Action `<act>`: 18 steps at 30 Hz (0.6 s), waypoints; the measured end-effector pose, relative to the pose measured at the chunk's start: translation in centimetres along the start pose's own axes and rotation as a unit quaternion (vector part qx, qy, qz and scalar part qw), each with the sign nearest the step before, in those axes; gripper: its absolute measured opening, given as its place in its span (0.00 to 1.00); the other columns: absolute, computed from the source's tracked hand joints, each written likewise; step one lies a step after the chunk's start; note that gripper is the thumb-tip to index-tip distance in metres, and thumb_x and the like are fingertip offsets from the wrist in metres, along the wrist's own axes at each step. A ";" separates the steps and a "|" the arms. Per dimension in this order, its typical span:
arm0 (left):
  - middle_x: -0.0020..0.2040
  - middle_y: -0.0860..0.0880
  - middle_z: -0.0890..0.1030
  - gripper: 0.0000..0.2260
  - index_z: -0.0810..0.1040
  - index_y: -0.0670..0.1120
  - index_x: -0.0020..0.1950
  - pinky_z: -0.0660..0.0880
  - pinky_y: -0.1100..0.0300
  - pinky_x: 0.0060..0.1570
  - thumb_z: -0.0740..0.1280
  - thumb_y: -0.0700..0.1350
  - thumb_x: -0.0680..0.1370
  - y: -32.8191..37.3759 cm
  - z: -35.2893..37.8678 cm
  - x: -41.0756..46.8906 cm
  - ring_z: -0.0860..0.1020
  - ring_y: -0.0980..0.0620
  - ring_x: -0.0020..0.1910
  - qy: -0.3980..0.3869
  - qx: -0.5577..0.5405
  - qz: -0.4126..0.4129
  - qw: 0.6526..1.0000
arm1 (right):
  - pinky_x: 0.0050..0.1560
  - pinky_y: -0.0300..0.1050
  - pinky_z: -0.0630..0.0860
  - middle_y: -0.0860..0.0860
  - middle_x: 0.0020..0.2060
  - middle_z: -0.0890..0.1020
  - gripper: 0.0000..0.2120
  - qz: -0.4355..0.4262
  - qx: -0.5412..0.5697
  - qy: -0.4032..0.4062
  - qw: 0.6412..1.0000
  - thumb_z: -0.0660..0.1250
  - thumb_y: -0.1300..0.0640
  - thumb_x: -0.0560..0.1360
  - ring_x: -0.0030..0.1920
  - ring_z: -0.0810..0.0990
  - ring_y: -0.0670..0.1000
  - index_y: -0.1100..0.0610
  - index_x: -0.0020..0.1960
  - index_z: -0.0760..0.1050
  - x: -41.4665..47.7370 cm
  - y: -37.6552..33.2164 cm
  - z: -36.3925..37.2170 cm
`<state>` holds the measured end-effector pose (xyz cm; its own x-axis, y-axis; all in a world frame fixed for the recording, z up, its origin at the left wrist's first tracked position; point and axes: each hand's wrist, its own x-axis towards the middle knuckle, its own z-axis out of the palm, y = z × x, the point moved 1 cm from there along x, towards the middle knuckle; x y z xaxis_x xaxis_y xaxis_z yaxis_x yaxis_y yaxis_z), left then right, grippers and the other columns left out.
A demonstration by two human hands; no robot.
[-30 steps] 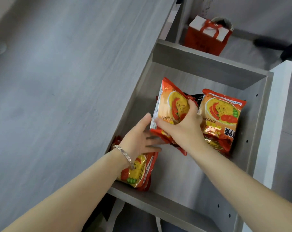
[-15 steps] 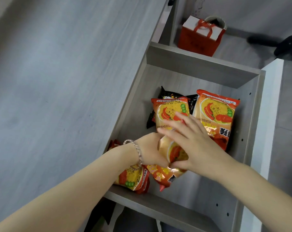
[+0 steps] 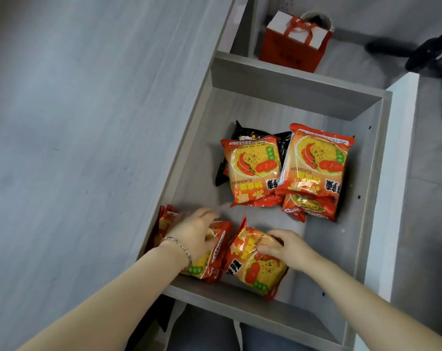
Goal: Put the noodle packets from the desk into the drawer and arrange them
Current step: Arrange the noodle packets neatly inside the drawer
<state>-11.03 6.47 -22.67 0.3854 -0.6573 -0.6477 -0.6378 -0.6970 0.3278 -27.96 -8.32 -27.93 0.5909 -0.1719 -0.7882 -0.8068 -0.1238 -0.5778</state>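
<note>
- The packet [image 3: 256,259] under the right hand [image 3: 288,247] lies tilted at the near end of the drawer [image 3: 372,198], just beside another packet by the near left corner.
- It looks light and crinkly, with a glossy film that may slip; the brittle block inside would crack if squeezed, so I'd hold it by the flat faces or by a sealed edge.
- The right hand has its fingers curled over the packet's top edge, closed on it loosely.
- The left hand [image 3: 197,234] rests on the left packet [image 3: 209,254], fingers bent over its far edge; they are blurred, so I cannot tell whether it grips or only presses.
- Farther back, two orange packets [image 3: 253,173] lie side by side, touching; the right one sits on a third, and a black packet [image 3: 242,135] peeks from under the left one.
- Half a second ago both hands held this packet in the middle of the drawer; now it is down near the front wall, and the left hand has moved to its neighbour.
- No packets are on the part of the desk [image 3: 88,122] in view.
</note>
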 end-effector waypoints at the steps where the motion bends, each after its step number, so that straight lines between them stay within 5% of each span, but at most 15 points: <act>1: 0.73 0.53 0.63 0.27 0.60 0.54 0.72 0.56 0.51 0.72 0.65 0.53 0.74 -0.4 0.4 -0.1 0.62 0.51 0.71 -0.036 0.067 0.005 0.997 | 0.44 0.40 0.75 0.46 0.44 0.80 0.08 0.010 -0.015 -0.009 1.000 0.71 0.48 0.69 0.46 0.78 0.47 0.48 0.45 0.75 0.4 0.1 0.0; 6: 0.75 0.53 0.60 0.37 0.51 0.57 0.74 0.47 0.47 0.73 0.66 0.57 0.71 -1.2 1.4 0.2 0.56 0.49 0.73 -0.078 0.157 -0.022 0.984 | 0.51 0.42 0.70 0.49 0.54 0.78 0.23 0.041 -0.120 0.031 0.991 0.70 0.44 0.69 0.57 0.75 0.52 0.54 0.60 0.75 1.1 0.3 0.3; 12: 0.74 0.51 0.62 0.39 0.54 0.55 0.73 0.49 0.46 0.72 0.69 0.59 0.67 -0.9 1.3 1.1 0.57 0.48 0.73 -0.111 0.162 -0.053 0.979 | 0.62 0.47 0.66 0.53 0.65 0.73 0.24 -0.010 -0.217 0.054 0.975 0.64 0.42 0.72 0.66 0.66 0.55 0.51 0.65 0.71 0.9 -1.3 3.5; 16: 0.73 0.51 0.63 0.38 0.54 0.54 0.73 0.48 0.46 0.72 0.68 0.60 0.68 -1.0 1.3 1.1 0.58 0.48 0.73 -0.113 0.169 -0.051 0.978 | 0.64 0.50 0.64 0.52 0.62 0.73 0.23 -0.007 -0.288 0.049 0.956 0.61 0.41 0.74 0.65 0.67 0.55 0.52 0.63 0.71 -0.1 -2.6 3.2; 18: 0.73 0.51 0.63 0.38 0.54 0.54 0.73 0.48 0.46 0.73 0.68 0.60 0.68 -1.0 1.3 1.1 0.58 0.48 0.73 -0.114 0.167 -0.053 0.978 | 0.65 0.51 0.61 0.51 0.60 0.73 0.20 -0.069 -0.303 0.115 0.944 0.61 0.43 0.74 0.64 0.68 0.53 0.52 0.62 0.73 -1.0 -4.2 2.2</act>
<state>-10.81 6.84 -24.58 0.3273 -0.4788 -0.8146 -0.7995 -0.5999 0.0314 -25.16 -5.42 -25.15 0.7310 -0.3115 -0.6071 -0.6158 -0.6846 -0.3901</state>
